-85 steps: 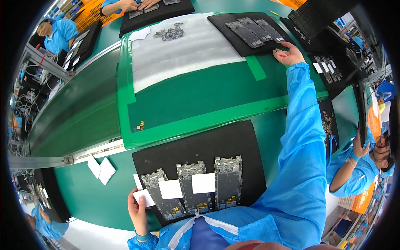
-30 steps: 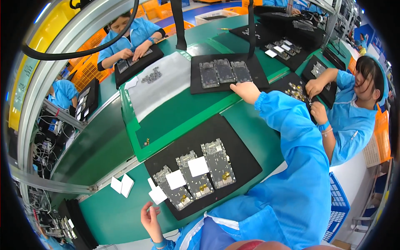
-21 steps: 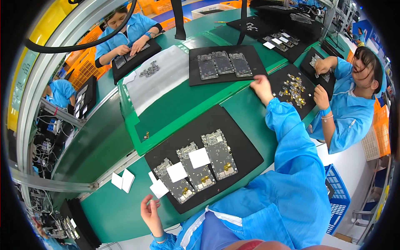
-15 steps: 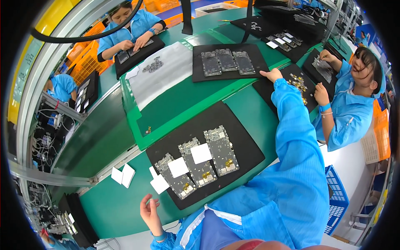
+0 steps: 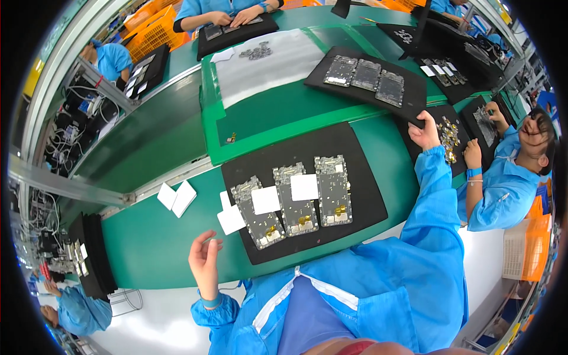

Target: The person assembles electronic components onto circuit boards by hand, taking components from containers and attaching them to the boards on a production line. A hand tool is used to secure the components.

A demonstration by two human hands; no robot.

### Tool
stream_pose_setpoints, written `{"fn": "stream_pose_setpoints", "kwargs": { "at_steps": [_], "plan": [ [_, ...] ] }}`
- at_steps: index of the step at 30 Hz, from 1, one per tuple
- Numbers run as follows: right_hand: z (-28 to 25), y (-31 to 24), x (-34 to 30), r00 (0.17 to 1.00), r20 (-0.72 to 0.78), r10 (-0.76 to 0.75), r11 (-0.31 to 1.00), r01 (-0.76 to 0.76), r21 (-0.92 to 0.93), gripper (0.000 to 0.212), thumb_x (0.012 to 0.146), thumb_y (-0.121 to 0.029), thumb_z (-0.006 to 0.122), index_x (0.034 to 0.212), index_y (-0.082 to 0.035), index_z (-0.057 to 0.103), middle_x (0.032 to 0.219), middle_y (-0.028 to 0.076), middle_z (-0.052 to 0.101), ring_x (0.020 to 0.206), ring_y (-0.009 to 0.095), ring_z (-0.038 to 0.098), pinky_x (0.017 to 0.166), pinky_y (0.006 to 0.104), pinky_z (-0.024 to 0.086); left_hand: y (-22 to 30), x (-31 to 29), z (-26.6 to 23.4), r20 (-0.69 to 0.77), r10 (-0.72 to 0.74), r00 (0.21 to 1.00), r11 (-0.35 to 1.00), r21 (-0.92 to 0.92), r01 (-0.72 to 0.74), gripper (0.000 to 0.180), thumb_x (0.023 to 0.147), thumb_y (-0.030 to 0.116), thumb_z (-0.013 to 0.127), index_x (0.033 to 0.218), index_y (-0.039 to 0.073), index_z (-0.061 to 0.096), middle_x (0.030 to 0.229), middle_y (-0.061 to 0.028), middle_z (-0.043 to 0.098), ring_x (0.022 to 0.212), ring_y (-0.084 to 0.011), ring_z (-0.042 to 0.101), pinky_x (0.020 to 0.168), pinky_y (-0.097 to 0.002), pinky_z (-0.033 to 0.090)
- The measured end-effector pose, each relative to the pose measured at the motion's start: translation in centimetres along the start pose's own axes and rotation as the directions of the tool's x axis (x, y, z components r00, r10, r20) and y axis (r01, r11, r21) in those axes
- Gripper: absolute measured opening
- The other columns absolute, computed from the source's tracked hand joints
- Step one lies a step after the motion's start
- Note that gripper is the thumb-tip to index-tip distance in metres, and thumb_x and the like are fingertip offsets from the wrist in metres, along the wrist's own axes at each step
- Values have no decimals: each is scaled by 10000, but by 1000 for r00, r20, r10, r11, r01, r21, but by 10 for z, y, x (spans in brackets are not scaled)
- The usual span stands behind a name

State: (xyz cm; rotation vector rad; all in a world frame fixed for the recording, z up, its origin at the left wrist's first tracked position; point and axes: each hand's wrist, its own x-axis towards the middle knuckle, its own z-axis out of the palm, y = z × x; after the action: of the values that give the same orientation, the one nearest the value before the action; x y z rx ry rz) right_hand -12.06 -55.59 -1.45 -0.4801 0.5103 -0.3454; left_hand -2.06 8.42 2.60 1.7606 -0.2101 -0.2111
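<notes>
My right hand [image 5: 425,133] pinches the near right corner of a black foam mat [image 5: 416,97], which looks slightly raised and tilted. Three dark circuit boards [image 5: 366,75] lie side by side on it. Over the bench's front edge my left hand [image 5: 204,266] is held with its fingers apart and nothing in them. Nearest to it are white square pieces [image 5: 231,220] at the left edge of a second black mat [image 5: 367,183]. That mat carries three more circuit boards [image 5: 334,204] with gold-coloured parts, and a white square [image 5: 304,187] overlaps two of them.
Two white pieces [image 5: 184,198] lie on the green bench [image 5: 142,242] at left. Beyond, a white sheet [image 5: 269,74] holds small grey parts [image 5: 255,51]. At right, a co-worker [image 5: 503,183] sits beside a mat of gold-coloured parts [image 5: 449,139]. Another co-worker's hands [image 5: 234,19] work across the bench.
My right hand has drawn the mat's near right corner toward me, so the mat has turned and tilted with its three boards. My left hand stays open. The head view has shifted.
</notes>
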Motion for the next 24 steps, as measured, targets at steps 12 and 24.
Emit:
{"fn": "stream_pose_setpoints", "kwargs": {
  "at_steps": [12, 24],
  "plan": [
    [-47, 84, -91, 898, 429, 95, 981, -158, 113, 378, 644, -127, 485, 999, -63, 600, 862, 91, 641, 433, 157, 403, 336, 242, 222, 17, 21, 38, 324, 7, 946, 949, -299, 95, 402, 1011, 234, 435, 1337, -1, 445, 1224, -152, 580, 1045, -203, 591, 853, -309, 494],
    [27, 152, -133, 971, 158, 178, 852, -72, -519, 629, 585, -51, 469, 1198, 71, 536, 1138, 178, 620, 1006, 286, 607, 927, 346, 476, -20, -21, 25, 293, -168, 941, 914, -311, 260, 563, 884, -51, 573, 1407, -36, 364, 1321, -150, 531, 1186, -159, 515, 946, -270, 454]
  ]
}}
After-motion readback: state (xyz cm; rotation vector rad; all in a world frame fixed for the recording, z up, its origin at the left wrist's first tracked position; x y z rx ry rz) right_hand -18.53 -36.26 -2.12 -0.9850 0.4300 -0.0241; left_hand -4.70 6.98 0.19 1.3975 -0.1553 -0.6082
